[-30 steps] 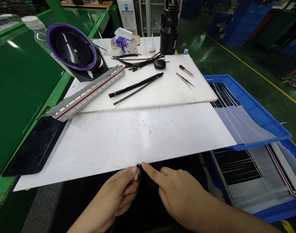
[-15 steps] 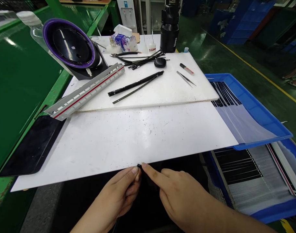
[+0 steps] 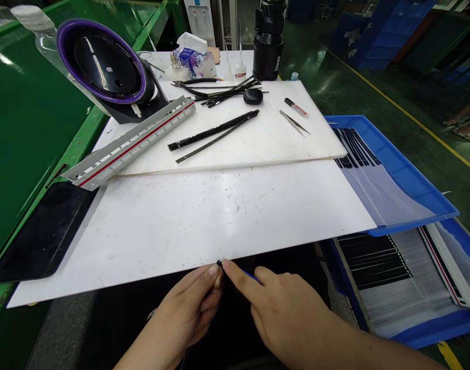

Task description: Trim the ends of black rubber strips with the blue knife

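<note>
My left hand [image 3: 194, 303] is closed at the front edge of the white board [image 3: 173, 221], thumb and index finger pinching a small black piece [image 3: 220, 263]. Only the tip of that piece shows; the rest is hidden by the fingers or lost against the dark background. My right hand [image 3: 277, 303] is beside it, its index fingertip pressed against the same tip. Its other fingers are curled, and a bit of something blue [image 3: 251, 276] shows behind the index finger. Black strips [image 3: 213, 131] lie on the white foam slab [image 3: 235, 154].
On the slab are tweezers [image 3: 294, 123], a marker [image 3: 295, 107], a black case [image 3: 253, 96] and pliers [image 3: 196, 88]. A ruler [image 3: 134, 146] and a dark tablet [image 3: 42, 231] lie at the left. Blue trays [image 3: 419, 198] with strips stand at the right. A black bottle [image 3: 268, 51] stands behind.
The view has shifted slightly. Both hands hold nearly the same pose at the black tip. A blue bit now shows behind my right index finger.
</note>
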The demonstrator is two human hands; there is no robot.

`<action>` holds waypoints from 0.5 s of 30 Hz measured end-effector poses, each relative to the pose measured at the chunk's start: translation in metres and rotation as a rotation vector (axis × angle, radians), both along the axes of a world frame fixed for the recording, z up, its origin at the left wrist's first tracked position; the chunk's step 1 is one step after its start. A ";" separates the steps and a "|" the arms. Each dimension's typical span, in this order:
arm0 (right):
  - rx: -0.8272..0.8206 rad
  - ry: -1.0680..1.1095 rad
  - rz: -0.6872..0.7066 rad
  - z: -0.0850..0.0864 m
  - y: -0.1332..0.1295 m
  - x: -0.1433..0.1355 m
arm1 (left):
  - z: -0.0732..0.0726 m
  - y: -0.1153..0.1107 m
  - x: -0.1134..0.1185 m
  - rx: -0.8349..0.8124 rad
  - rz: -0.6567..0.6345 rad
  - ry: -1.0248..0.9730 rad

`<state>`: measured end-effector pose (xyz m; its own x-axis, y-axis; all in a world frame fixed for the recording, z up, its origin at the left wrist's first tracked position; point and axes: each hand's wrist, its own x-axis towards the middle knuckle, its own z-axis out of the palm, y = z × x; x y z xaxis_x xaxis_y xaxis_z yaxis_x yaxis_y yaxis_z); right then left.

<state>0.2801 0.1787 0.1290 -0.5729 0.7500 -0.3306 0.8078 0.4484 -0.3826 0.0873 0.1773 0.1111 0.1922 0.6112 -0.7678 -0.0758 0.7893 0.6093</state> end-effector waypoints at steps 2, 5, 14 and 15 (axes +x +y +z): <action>0.042 -0.001 -0.004 -0.001 -0.002 -0.001 | -0.001 0.000 0.000 0.006 0.001 0.000; 0.100 0.001 -0.006 -0.004 -0.006 -0.002 | -0.001 0.001 -0.003 0.029 0.001 -0.014; -0.093 0.363 -0.160 -0.009 -0.003 0.015 | 0.007 -0.006 -0.006 -0.025 0.035 -0.146; -0.114 0.396 -0.186 -0.009 -0.003 0.017 | 0.008 -0.007 -0.005 -0.022 0.036 -0.138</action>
